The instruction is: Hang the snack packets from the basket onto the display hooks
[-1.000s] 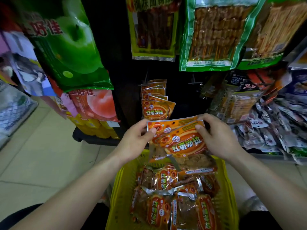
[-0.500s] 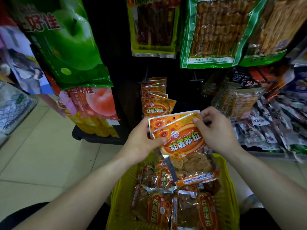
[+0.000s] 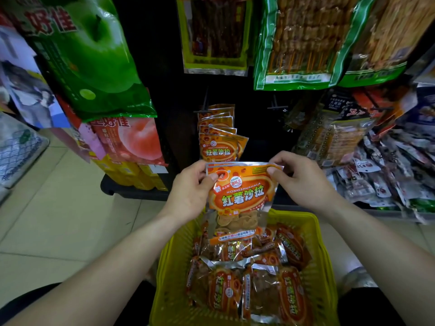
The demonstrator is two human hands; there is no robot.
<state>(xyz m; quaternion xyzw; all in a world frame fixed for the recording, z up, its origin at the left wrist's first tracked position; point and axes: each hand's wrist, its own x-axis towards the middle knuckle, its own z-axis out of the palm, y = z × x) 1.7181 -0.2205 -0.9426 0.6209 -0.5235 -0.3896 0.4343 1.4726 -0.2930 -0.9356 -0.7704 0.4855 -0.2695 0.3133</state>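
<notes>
Misalignment is the main risk. The orange foil snack packet with a clear window at its foot [image 3: 242, 196] hangs upright above the yellow plastic mesh basket [image 3: 327, 255], just below the row of matching orange packets [image 3: 219, 147] already on a thin dark metal display hook [image 3: 205, 103]. The left hand [image 3: 190, 191] pinches its top left corner, thumb in front and fingers behind. The right hand [image 3: 303, 182] pinches the top right corner the same way. The hang hole is not plain to see, and the hook's tip is hidden by the hung packets, so a blind push could miss or tear the seal. A second silver edge shows behind the top, perhaps another packet. If so, it could slip free and drop into the basket.
</notes>
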